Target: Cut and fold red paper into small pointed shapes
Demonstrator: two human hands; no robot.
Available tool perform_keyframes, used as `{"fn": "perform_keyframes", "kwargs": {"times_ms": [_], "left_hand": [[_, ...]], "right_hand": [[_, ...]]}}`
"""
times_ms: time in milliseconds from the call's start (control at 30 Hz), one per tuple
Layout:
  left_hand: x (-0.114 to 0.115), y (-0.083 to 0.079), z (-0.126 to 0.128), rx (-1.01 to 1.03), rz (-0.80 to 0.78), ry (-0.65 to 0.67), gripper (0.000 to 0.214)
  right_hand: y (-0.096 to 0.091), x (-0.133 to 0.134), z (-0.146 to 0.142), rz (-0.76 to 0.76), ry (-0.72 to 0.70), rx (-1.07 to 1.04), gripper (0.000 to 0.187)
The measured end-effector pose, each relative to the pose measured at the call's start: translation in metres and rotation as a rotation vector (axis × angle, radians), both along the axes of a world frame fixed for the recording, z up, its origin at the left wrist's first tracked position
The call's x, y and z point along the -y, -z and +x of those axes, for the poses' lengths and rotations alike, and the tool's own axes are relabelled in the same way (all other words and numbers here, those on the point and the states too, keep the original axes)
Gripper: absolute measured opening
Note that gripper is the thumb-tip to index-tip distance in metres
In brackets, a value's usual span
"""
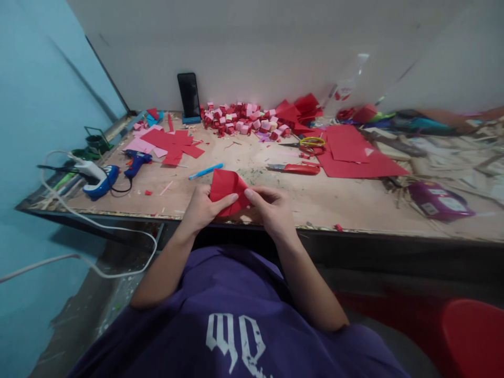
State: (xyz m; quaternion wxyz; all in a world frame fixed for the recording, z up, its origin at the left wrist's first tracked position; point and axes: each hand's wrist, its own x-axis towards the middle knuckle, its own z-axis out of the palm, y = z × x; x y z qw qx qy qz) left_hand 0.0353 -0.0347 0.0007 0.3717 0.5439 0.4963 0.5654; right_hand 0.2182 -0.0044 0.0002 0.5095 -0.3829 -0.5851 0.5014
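A folded piece of red paper (225,186) is held over the near edge of the wooden table (275,173). My left hand (202,210) grips its left side, thumb laid across the front. My right hand (270,207) pinches its right lower corner with fingers curled. Both hands are closed on the paper, close together, just above the table edge.
A pile of small red and pink folded pieces (244,119) lies at the back beside a standing phone (188,95). Red sheets (354,152), yellow-handled scissors (309,143), a red cutter (295,168), a blue pen (205,171) and a blue glue gun (136,161) lie around. A red stool (472,336) stands at the right.
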Motion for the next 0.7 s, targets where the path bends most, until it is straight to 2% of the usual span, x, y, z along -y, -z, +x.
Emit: {"fn": "perform_keyframes", "kwargs": {"times_ms": [200, 333, 533, 700], "left_hand": [[-0.0016, 0.0037, -0.0008, -0.035, 0.032, -0.023, 0.028], [-0.0014, 0.0039, -0.0006, -0.025, 0.005, 0.013, 0.026], [-0.002, 0.0077, -0.0012, -0.075, -0.005, -0.005, 0.03], [-0.0007, 0.007, -0.0004, -0.088, -0.034, 0.052, 0.028]], "right_hand": [[0.0032, -0.0023, -0.0004, 0.031, 0.014, -0.036, 0.027], [0.0034, -0.0027, -0.0002, 0.018, 0.015, -0.026, 0.027], [0.0046, -0.0038, -0.0002, 0.032, 0.054, -0.055, 0.024], [0.0045, -0.0042, -0.0004, -0.007, 0.0, -0.098, 0.025]]}}
